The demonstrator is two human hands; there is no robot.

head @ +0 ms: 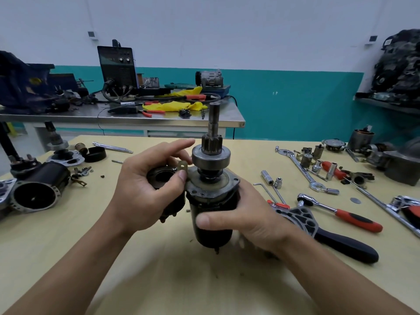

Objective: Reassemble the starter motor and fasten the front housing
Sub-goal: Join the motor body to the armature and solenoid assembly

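Note:
The black starter motor body (pixel 213 233) stands upright above the table's middle, its shaft with pinion gear (pixel 212 144) pointing up. My right hand (pixel 238 219) grips the body from the right, thumb across its front. My left hand (pixel 145 189) holds the black solenoid (pixel 162 176) against the motor's left side and pinches a small brass-coloured tab (pixel 183 165) at the flange between thumb and fingers. My left index finger is stretched toward the pinion. A grey front housing (pixel 400 164) lies at the far right of the table.
Ratchets (pixel 341 212), sockets (pixel 278 181), wrenches (pixel 300 169) and a black-handled tool (pixel 329 235) lie on the yellow table (pixel 204 280) to the right. Another dismantled starter (pixel 38 185) and loose screws (pixel 83 171) lie at the left. A steel bench (pixel 136 114) with a welder stands behind.

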